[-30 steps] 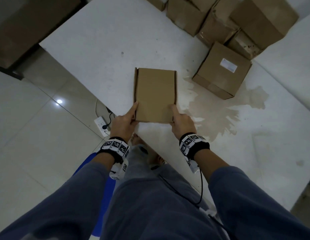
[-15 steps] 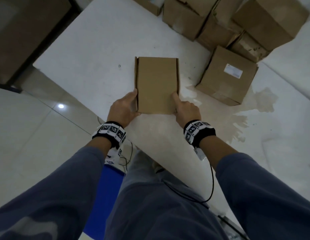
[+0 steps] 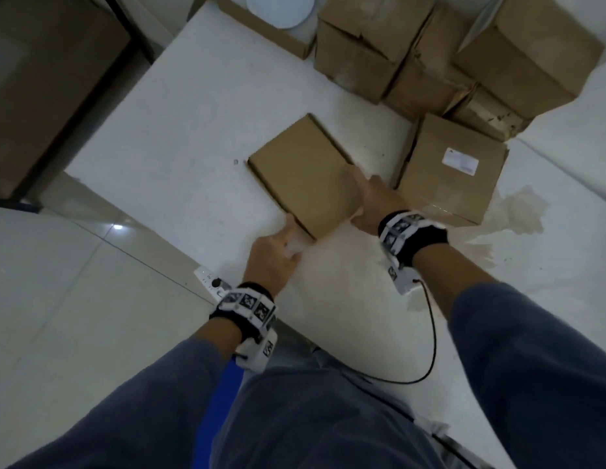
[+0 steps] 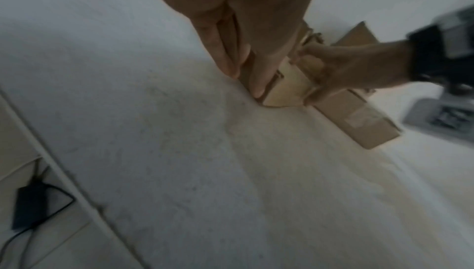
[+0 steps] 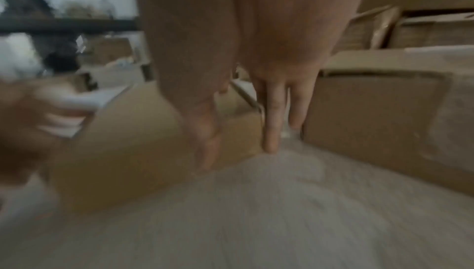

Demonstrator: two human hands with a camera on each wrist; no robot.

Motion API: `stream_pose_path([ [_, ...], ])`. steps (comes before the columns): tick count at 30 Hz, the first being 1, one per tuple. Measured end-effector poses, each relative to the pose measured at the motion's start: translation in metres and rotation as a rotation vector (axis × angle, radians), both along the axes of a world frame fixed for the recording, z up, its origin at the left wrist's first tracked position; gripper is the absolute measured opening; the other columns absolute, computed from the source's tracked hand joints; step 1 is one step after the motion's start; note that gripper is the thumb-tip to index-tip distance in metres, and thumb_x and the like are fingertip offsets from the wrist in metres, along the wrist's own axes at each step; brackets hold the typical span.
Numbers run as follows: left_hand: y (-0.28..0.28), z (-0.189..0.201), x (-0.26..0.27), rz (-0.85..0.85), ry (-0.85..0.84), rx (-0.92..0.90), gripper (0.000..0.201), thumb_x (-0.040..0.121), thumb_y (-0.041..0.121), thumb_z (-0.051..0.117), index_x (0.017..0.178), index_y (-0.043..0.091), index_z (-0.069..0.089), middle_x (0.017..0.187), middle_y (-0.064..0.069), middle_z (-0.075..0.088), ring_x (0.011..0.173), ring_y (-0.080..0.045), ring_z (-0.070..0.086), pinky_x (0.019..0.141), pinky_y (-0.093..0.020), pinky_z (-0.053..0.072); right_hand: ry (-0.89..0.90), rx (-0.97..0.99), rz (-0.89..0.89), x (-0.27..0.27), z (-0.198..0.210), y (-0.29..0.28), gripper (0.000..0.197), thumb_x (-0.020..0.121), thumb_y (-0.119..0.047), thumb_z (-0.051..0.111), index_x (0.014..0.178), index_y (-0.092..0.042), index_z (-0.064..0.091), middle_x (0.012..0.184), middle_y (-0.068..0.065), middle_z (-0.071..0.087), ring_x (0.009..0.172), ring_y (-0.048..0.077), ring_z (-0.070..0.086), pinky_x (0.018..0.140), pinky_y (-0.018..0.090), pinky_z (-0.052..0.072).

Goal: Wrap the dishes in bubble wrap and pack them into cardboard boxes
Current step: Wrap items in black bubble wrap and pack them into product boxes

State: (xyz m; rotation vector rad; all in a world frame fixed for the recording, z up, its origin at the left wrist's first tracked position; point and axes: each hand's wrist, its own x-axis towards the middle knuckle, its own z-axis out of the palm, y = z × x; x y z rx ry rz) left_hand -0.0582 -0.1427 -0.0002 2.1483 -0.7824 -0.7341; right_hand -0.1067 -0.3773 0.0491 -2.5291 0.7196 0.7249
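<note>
Rotation is the change: the flat cardboard box (image 3: 303, 174), which a moment ago lay square to the person with its long sides running up the frame, now sits turned diagonally at the middle of the frame on the white surface (image 3: 179, 130). The left hand (image 3: 274, 255) has its grip on the box's near corner, thumb and fingers pinching it; the right hand (image 3: 372, 204) grasps the right-hand edge, thumb on top and fingers down the side, just beside the labelled box (image 3: 453, 170). Both wrist views are blurred, which suggests the turn is under way. A white plate (image 3: 277, 10) shows at the top edge, among the stacked boxes (image 3: 430, 55) at upper right. No bubble wrap is in view. Likely the box is being positioned for opening, so packing has hardly started.
</note>
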Motion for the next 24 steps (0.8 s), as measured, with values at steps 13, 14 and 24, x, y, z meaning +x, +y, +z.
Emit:
stream_pose_path([
  [13,-0.063,0.027,0.151,-0.828,-0.622,0.361,0.142,0.031,0.06,0.087,0.149,0.017,0.022,0.159,-0.022,0.0,0.147,-0.039,-0.005,0.118,-0.061,0.005,0.119,-0.133,0.061,0.016,-0.019,0.038,0.163,0.038,-0.082,0.076,0.146,-0.028,-0.033,0.15,0.017,-0.042,0.143,0.046,-0.022,0.109,0.073,-0.003],
  [14,-0.073,0.027,0.158,-0.883,-0.63,0.411,0.155,0.027,0.07,0.082,0.154,0.02,0.009,0.16,-0.021,-0.011,0.147,-0.038,-0.014,0.117,-0.062,0.001,0.125,-0.158,0.074,0.019,-0.021,0.038,0.162,0.041,-0.078,0.079,0.145,-0.026,-0.034,0.151,0.02,-0.039,0.143,0.048,-0.02,0.109,0.074,-0.003],
  [24,-0.095,0.013,0.165,-0.805,-0.685,0.359,0.138,0.037,0.089,0.06,0.153,0.025,0.022,0.148,-0.026,0.025,0.138,-0.044,0.024,0.113,-0.062,0.012,0.022,0.06,0.029,0.046,-0.029,0.006,0.14,0.062,-0.018,0.085,0.149,-0.03,-0.023,0.151,0.015,-0.04,0.143,0.05,-0.017,0.118,0.059,0.011],
])
